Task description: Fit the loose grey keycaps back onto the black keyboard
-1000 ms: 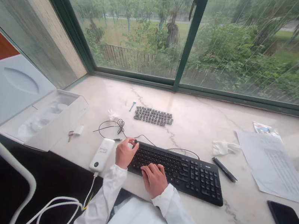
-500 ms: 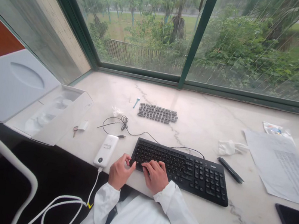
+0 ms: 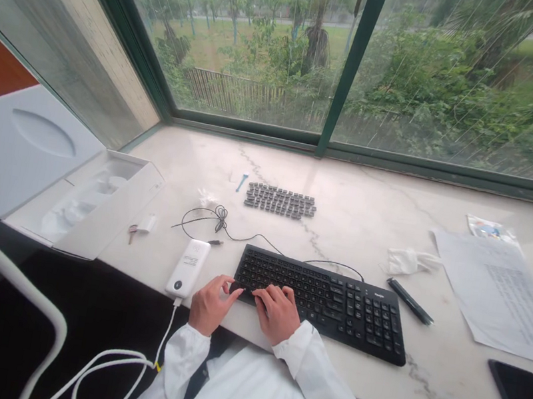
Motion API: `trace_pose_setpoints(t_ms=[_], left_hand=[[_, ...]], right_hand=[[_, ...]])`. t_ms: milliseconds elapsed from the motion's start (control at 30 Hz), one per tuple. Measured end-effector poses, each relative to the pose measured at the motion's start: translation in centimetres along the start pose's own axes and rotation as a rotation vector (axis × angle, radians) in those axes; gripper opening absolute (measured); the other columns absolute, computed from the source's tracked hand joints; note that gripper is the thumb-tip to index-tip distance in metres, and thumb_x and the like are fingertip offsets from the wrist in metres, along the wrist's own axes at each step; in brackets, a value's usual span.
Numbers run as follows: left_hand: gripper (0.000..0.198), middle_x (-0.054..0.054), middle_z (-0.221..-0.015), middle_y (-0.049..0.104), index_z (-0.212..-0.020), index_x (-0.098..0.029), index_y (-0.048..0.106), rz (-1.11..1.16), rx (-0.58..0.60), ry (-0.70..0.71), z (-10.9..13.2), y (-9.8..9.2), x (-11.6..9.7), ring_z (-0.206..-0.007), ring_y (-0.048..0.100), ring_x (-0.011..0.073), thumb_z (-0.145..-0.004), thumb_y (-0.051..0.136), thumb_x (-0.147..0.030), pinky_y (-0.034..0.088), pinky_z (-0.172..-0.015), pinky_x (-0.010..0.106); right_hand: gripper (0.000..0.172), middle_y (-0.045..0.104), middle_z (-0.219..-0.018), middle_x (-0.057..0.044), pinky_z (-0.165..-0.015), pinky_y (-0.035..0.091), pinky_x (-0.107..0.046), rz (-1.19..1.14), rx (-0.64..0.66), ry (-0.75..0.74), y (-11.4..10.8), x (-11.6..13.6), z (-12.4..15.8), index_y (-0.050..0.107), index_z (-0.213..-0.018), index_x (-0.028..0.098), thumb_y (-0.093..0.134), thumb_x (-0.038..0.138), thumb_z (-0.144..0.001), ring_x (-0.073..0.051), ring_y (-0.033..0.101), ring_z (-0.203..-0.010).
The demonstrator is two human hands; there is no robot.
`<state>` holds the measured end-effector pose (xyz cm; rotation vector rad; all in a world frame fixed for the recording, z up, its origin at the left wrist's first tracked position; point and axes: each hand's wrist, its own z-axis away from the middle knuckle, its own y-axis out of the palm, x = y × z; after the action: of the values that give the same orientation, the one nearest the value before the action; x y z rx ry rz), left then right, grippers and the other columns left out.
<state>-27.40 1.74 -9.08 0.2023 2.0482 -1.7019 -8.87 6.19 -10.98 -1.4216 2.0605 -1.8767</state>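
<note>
My left hand (image 3: 209,303) sits at the near edge of the desk (image 3: 359,221), its fingers (image 3: 231,292) loosely curled and touching the near left corner of the black keyboard (image 3: 324,301); they hold nothing. My right hand (image 3: 279,311) lies just beside it, fingers spread narrow and flat on the left block of keys (whether any key is pressed down I cannot tell). The keyboard lies along the near edge, a little left of the middle, its cable (image 3: 334,265) looping off behind it. Just left of my left hand is a white power bank (image 3: 189,267), its white cord (image 3: 109,363) dropping over the near edge. Toward the far edge, a grid of loose dark keycaps (image 3: 280,201) is laid out. A black pen (image 3: 409,301) lies right of the keyboard, with a crumpled tissue (image 3: 406,261) behind it and printed sheets (image 3: 504,294) toward the right edge. An open white box (image 3: 93,206) stands at the left edge.
</note>
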Motion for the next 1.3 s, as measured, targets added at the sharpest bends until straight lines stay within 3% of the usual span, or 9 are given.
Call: trace_pose_setpoints(t_ms=[400, 667, 1300], left_hand=[[0.033, -0.002, -0.073, 0.064, -0.097, -0.027, 0.065, -0.136, -0.021, 0.046, 0.2, -0.4, 0.0, -0.064, 0.060, 0.0116, -0.081, 0.053, -0.054, 0.035, -0.053, 0.021], [0.030, 0.000, -0.101, 0.066, -0.112, -0.034, 0.061, -0.128, 0.107, 0.248, -0.6, -0.6, 0.7, -0.075, 0.064, 0.0123, -0.088, 0.048, -0.044, 0.040, -0.054, 0.021], [0.025, 0.000, -0.100, 0.068, -0.102, -0.028, 0.064, -0.075, 0.090, 0.208, -0.9, -0.7, 1.6, -0.079, 0.065, 0.0125, -0.091, 0.044, -0.038, 0.043, -0.058, 0.020]], right_hand=[[0.019, 0.059, -0.082, -0.001, -0.084, 0.023, -0.032, 0.013, 0.002, -0.011, 0.1, -0.2, 0.0, 0.058, -0.098, 0.023, 0.042, 0.017, -0.090, -0.013, 0.052, -0.078], [0.019, 0.059, -0.082, 0.000, -0.085, 0.023, -0.031, 0.022, 0.002, -0.006, 0.0, -0.1, 0.1, 0.058, -0.098, 0.023, 0.042, 0.017, -0.090, -0.012, 0.053, -0.079], [0.020, 0.059, -0.080, -0.001, -0.084, 0.023, -0.031, 0.028, -0.021, -0.015, -0.3, -0.3, 0.1, 0.059, -0.097, 0.023, 0.041, 0.018, -0.091, -0.012, 0.051, -0.076]])
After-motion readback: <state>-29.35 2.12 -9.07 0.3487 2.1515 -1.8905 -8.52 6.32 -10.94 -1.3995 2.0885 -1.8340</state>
